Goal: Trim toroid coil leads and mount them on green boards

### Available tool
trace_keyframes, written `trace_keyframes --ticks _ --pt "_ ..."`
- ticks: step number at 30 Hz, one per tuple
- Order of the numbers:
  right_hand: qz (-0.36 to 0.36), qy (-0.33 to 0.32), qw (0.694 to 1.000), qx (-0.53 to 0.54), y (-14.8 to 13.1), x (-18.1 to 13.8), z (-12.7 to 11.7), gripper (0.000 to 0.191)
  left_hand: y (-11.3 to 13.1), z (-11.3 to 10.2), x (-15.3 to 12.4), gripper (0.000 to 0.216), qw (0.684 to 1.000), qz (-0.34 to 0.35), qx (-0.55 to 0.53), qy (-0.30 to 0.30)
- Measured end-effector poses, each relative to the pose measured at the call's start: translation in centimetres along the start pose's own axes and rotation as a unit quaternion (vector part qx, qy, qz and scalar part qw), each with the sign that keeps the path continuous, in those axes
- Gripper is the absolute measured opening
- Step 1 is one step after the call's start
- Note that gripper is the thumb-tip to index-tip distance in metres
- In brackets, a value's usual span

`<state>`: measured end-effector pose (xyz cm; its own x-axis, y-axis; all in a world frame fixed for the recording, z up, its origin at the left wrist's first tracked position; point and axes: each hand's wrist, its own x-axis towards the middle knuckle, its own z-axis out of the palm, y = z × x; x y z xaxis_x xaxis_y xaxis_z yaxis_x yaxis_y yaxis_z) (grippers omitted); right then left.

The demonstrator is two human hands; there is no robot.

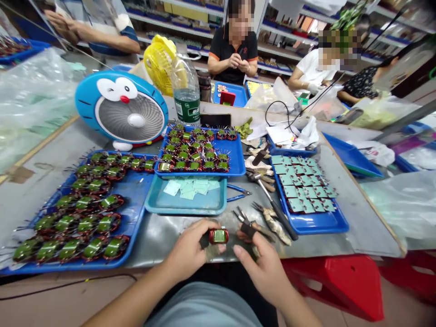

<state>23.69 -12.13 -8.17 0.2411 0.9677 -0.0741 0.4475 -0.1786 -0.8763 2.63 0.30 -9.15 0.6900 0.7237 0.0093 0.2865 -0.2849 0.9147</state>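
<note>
On my feed, well to the left of the left hand (189, 252), a long blue tray (136, 195) lay on the grey desk (160, 236), filled with rows of green-and-red wound coils (88, 222). Beyond it stood a blue cartoon fan (122, 109), with a yellow fan (158, 61) and a clear bottle (185, 91) farther back.

The left hand was curled at the near edge of the desk, its fingertips pinching one small coil (218, 235) just above the surface. Straight ahead of that hand sat a teal tray (185, 210) holding pale paper squares (192, 186), and past it a second blue tray (238, 159) of coils.

The right hand (264, 272) hung loosely spread just right of the small coil, its thumb close beside it; I could not tell whether they touched. Pliers (250, 227) lay just ahead of this hand, and farther right a blue tray of green squares (316, 222). A red stool (340, 281) stood below the desk edge.

Across the desk, other people worked in front of stocked shelves (190, 22).
</note>
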Motion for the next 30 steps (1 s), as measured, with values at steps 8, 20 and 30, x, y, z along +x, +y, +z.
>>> trace_keyframes --ticks 8,20,30 --pt "-0.035 -0.036 0.995 -0.090 0.8 1.5 3.4 0.054 -0.6 0.0 -0.5 0.029 1.000 0.002 -0.027 -0.015" --pt "-0.046 -0.038 0.995 -0.083 0.5 0.7 0.1 0.062 -2.0 0.2 -0.6 0.062 0.999 -0.034 0.003 -0.024" --pt "-0.236 -0.067 0.958 -0.149 -2.2 4.0 0.6 0.027 -1.1 0.6 0.7 0.056 0.999 -0.011 -0.031 -0.010"
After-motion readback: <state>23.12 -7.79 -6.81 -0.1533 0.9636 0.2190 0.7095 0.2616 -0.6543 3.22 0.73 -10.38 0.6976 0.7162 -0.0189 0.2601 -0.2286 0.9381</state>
